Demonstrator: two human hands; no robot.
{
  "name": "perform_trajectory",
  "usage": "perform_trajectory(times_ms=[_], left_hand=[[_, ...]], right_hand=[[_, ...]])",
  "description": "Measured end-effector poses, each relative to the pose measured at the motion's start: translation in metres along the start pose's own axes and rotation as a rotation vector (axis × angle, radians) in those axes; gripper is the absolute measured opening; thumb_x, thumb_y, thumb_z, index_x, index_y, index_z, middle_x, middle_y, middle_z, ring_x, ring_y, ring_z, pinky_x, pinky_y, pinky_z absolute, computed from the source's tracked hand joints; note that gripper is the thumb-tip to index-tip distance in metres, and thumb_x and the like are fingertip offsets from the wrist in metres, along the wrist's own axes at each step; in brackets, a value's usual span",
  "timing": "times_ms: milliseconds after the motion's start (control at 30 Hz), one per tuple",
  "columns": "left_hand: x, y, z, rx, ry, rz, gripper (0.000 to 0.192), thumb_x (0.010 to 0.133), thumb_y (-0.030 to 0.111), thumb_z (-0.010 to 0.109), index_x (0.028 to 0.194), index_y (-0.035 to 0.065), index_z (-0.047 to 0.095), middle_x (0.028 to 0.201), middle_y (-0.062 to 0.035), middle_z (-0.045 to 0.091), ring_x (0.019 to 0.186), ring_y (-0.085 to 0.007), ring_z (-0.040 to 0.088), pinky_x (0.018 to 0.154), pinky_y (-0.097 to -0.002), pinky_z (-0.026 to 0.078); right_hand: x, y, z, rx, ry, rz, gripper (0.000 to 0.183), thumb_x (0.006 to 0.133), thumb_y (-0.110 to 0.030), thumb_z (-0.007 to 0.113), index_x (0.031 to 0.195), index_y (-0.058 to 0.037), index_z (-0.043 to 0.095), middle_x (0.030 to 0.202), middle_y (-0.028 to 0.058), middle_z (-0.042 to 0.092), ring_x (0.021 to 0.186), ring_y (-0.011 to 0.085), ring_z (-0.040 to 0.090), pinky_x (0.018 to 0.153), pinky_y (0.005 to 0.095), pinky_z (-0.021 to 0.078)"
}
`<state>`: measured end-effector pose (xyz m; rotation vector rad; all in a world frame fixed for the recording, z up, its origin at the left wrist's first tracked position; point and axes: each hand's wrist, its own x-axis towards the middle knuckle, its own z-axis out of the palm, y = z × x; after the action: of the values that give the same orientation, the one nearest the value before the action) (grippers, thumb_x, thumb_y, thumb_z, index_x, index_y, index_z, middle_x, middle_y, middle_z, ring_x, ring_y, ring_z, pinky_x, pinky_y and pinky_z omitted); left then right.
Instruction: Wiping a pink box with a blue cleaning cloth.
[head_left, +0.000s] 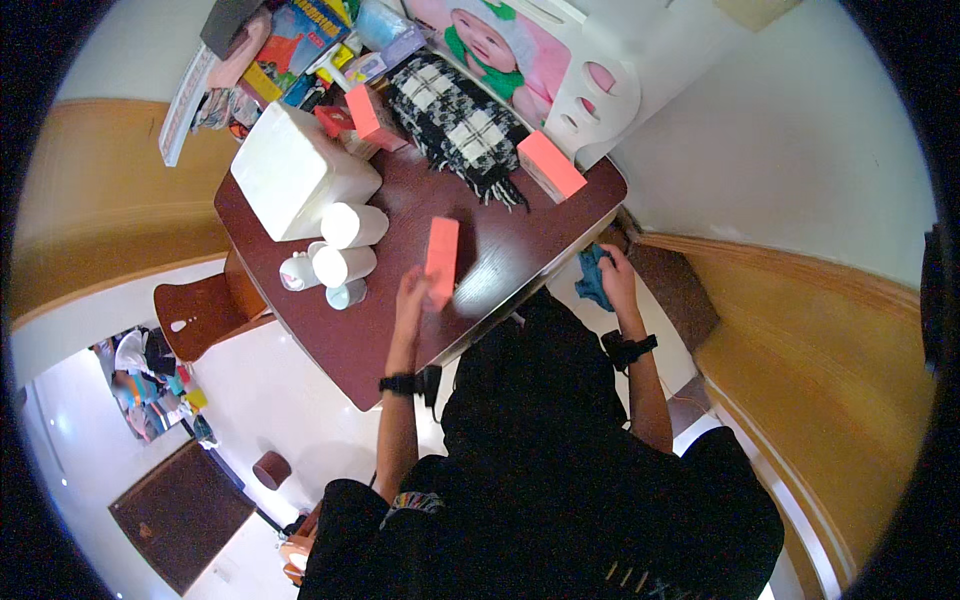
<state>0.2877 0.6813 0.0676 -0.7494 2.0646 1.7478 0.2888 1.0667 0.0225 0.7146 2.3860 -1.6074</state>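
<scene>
My left hand (411, 291) is at the lower left edge of a coral-red box (444, 253), its fingers closed on the side; hand and box end are slightly blurred. The box is over the dark reddish-brown table (405, 337), near the front edge. My right hand (619, 283) grips a crumpled dark teal cloth (592, 279) just off the table's right front edge. Another coral-red box (551, 166) lies at the right rear of the table. A third coral-red box (373, 118) stands at the back, left of a black-and-white checked fringed scarf (459, 124).
A big white block-shaped container (281, 176) sits on the left, beside white cylinders (352, 225), a mug (300, 272) and a pale cup (346, 295). A printed panel (544, 67) leans behind the scarf. A brown chair (199, 311) stands left; walls rise behind and right.
</scene>
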Motion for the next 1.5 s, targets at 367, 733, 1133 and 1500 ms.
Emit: perform_trajectory(times_ms=[367,733,1133,1500], left_hand=[[-0.091,-0.029,-0.021,-0.292,0.119,-0.166,0.055,0.085,0.04,0.064,0.125,0.0034,0.056,0.105,-0.0092,0.066,0.077,-0.0185,0.064,0.071,-0.0317,0.052],[-0.098,0.009,-0.024,-0.563,-0.033,-0.163,0.067,0.086,0.046,0.062,0.136,0.0033,0.05,0.124,-0.0101,0.059,0.112,-0.0191,0.056,0.098,-0.0337,0.042],[-0.107,0.032,-0.04,-0.44,-0.154,0.074,0.077,0.079,0.041,0.063,0.142,0.0013,0.042,0.129,-0.014,0.057,0.118,-0.0231,0.055,0.1,-0.0343,0.04],[-0.128,0.022,-0.057,-1.519,-0.495,0.091,0.076,0.091,0.055,0.04,0.15,0.0074,0.031,0.15,-0.0203,0.038,0.131,-0.0428,0.045,0.104,-0.0634,0.038]], right_hand=[[0.029,-0.02,0.029,-0.051,-0.061,-0.165,0.032,0.086,-0.017,0.057,0.113,-0.0027,0.064,0.094,0.0148,0.069,0.086,0.0276,0.065,0.081,0.0367,0.0495],[0.033,-0.061,0.055,0.045,-0.283,-0.124,0.031,0.087,-0.015,0.056,0.116,-0.0057,0.063,0.098,0.0075,0.066,0.087,0.0165,0.06,0.08,0.0315,0.0488],[0.05,-0.083,0.054,0.121,-0.643,-0.021,0.033,0.082,-0.009,0.052,0.112,-0.0024,0.064,0.1,0.0056,0.066,0.086,0.0142,0.061,0.083,0.0273,0.0487],[-0.017,-0.244,0.087,0.085,-1.302,-0.102,0.067,0.075,0.001,0.047,0.142,-0.0085,0.046,0.101,0.004,0.061,0.088,0.0115,0.059,0.079,0.0243,0.0492]])
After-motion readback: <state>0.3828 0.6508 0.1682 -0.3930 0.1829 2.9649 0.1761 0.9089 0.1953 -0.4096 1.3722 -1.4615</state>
